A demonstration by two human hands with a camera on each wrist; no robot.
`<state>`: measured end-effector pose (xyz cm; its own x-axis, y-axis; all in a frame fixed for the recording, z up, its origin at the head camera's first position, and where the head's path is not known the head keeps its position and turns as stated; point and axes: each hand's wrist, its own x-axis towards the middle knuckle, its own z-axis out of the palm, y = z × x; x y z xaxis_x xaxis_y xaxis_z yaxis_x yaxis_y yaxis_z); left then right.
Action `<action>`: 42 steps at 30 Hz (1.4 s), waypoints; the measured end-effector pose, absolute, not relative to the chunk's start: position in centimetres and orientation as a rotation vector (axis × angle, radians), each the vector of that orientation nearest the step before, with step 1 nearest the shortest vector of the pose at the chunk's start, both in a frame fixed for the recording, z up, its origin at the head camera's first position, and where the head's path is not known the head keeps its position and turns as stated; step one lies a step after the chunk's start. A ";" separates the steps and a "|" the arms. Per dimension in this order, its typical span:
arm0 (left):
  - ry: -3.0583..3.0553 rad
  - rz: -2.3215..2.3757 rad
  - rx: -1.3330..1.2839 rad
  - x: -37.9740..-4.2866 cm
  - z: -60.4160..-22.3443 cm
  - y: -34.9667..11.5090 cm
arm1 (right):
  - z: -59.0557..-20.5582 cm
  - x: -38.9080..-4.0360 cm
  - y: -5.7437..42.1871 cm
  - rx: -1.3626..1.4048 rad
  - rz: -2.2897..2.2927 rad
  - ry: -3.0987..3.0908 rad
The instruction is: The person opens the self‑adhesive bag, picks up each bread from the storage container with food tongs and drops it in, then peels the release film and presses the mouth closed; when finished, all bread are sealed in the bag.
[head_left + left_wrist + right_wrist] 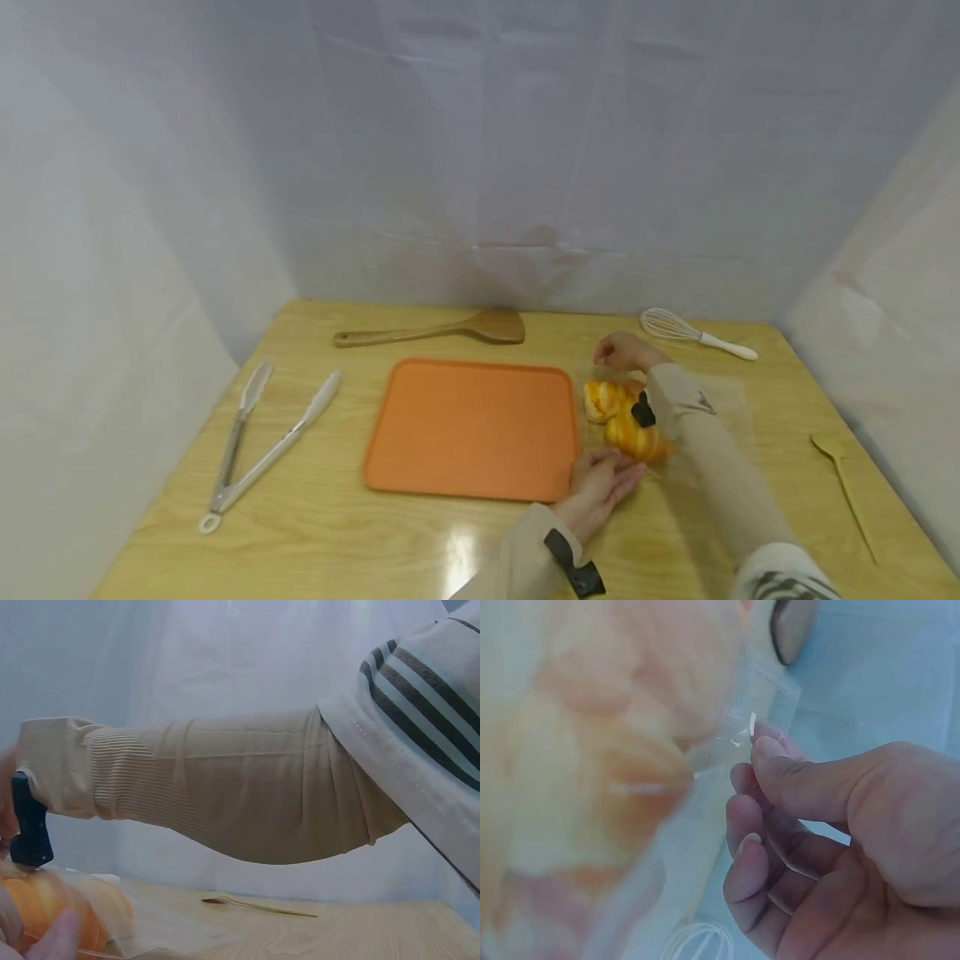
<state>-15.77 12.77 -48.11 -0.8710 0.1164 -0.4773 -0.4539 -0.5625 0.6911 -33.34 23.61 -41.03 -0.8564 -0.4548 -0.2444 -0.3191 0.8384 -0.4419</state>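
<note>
Two golden bread pieces, one smaller [601,402] and one larger with pale stripes [636,437], lie in a clear plastic bag [723,400] right of the orange tray [472,429]. At the far left part of the bag, my right hand [630,352] pinches its film between thumb and fingertips, plain in the right wrist view. My left hand [596,487] is at the near side, over the tray's near right corner, its rather straight fingers by the larger bread. Close up, the left wrist view has the bread [105,911] under film, with a blurred fingertip before it.
Metal tongs [258,467] lie spread at the left. Along the back are a wooden spatula [495,326] and a white-handled whisk [675,327]. A yellowish spoon [843,483] lies near the right table edge. Pale sheeting [480,167] hangs behind and at both sides.
</note>
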 end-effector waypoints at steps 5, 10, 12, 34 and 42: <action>1.260 2.502 -0.515 -15.8 -47.9 12.0 | -40.2 -32.4 25.3 -0.624 -0.729 2.700; 1.338 2.550 -0.405 -16.3 -47.2 10.6 | -39.2 -30.9 27.6 -0.582 -0.956 2.789; 1.383 2.560 -0.331 -16.5 -46.8 10.0 | -38.7 -29.9 28.4 -0.498 -1.060 2.804; 1.941 2.558 0.224 -20.7 -40.3 7.3 | -37.5 -19.3 32.4 -0.224 -2.544 2.374; 2.190 2.377 0.363 -20.7 -41.6 7.1 | -38.8 -17.5 32.6 -0.155 -2.621 2.268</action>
<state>-20.71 7.10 -41.57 -0.9690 0.0691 0.2372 0.2308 -0.0897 0.9689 -17.50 32.63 -38.84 -0.9429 0.1862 0.2762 -0.3001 -0.1148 -0.9470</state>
